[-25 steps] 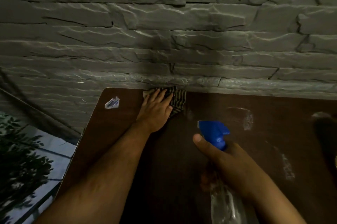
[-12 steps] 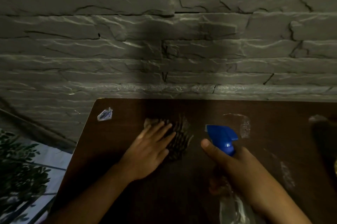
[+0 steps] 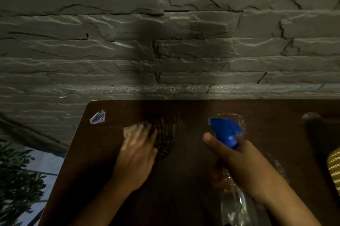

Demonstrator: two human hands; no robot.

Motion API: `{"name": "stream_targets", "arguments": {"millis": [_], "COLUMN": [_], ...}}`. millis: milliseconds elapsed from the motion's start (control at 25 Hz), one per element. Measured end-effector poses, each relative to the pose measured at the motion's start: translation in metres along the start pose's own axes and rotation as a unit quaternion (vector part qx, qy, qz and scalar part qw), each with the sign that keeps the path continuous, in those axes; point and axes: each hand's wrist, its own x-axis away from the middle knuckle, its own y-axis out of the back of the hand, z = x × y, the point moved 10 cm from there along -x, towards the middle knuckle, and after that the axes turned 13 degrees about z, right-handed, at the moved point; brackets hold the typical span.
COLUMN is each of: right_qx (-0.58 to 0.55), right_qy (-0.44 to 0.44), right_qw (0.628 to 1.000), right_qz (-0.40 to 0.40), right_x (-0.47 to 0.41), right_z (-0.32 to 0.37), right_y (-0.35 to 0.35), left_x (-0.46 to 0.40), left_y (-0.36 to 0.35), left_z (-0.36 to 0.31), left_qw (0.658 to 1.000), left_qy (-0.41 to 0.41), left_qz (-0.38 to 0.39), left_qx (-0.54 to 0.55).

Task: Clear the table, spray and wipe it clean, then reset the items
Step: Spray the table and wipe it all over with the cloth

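A dark striped cloth lies on the dark brown table under my left hand, whose fingers press flat on it; the hand is motion-blurred. My right hand grips a clear spray bottle with a blue trigger head, held just above the table to the right of the cloth. The nozzle points away toward the wall.
A small crumpled wrapper lies near the table's far left corner. Wet smears show on the right part of the table. A grey stone wall runs along the far edge. A yellow patterned thing sits at the right edge. Foliage lies beyond the left edge.
My left hand has dragged the cloth from the far edge by the wall back toward me and slightly left. My right hand has kept the spray bottle roughly in place.
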Motion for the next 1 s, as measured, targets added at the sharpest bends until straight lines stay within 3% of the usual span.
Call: {"name": "stream_targets", "arguments": {"millis": [80, 160, 480, 800, 1000], "right_qx": [0.02, 0.035, 0.029, 0.08, -0.013], "right_qy": [0.017, 0.039, 0.005, -0.068, -0.106], "right_qw": [1.0, 0.998, 0.998, 0.992, 0.994], "right_qz": [0.004, 0.018, -0.047, 0.068, 0.011], "right_x": [-0.004, -0.008, 0.014, 0.025, 0.039], "right_z": [0.011, 0.021, -0.004, -0.031, -0.037], "right_y": [-0.002, -0.007, 0.037, -0.034, -0.016], "left_x": [-0.007, -0.012, -0.013, -0.016, -0.035], "left_y": [0.009, 0.01, 0.013, 0.007, 0.009], "left_z": [0.058, 0.077, 0.074, 0.074, 0.028], "left_qw": [0.99, 0.981, 0.981, 0.977, 0.986], "left_qy": [0.134, 0.185, 0.18, 0.201, 0.16], "left_qz": [-0.005, 0.0, -0.025, 0.014, 0.009], "left_qx": [0.048, 0.06, 0.069, 0.067, 0.054]}}
